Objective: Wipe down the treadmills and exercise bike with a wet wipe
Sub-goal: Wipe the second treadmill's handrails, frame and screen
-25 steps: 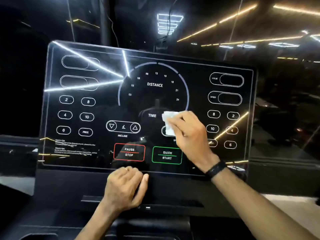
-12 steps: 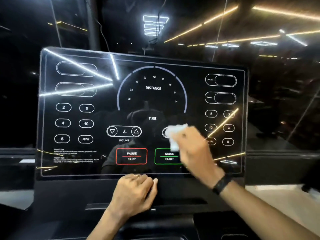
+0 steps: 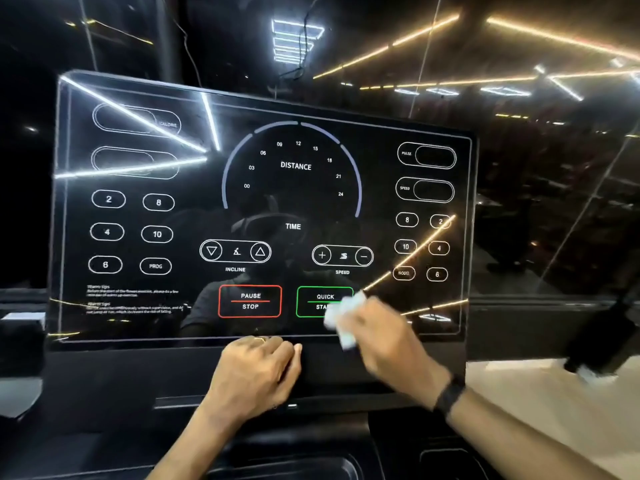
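A treadmill's glossy black console panel [image 3: 263,209] fills the view, with white button outlines, a DISTANCE dial, a red PAUSE/STOP box and a green QUICK START box. My right hand [image 3: 384,336] holds a white wet wipe [image 3: 341,318] against the panel's lower edge, over the right part of the QUICK START box; the hand and wipe are blurred. My left hand [image 3: 258,374] rests with curled fingers on the black ledge just under the panel, below the PAUSE/STOP box, holding nothing that I can see.
Below the panel sits the dark console body with a tray recess [image 3: 277,469]. A glass wall behind reflects ceiling light strips [image 3: 391,50]. Pale floor [image 3: 540,410] shows at the lower right. A black band is on my right wrist.
My right hand has swept the wipe down from beside the TIME label, across the SPEED control, to the QUICK START box at the panel's lower edge. My left hand stays on the ledge.
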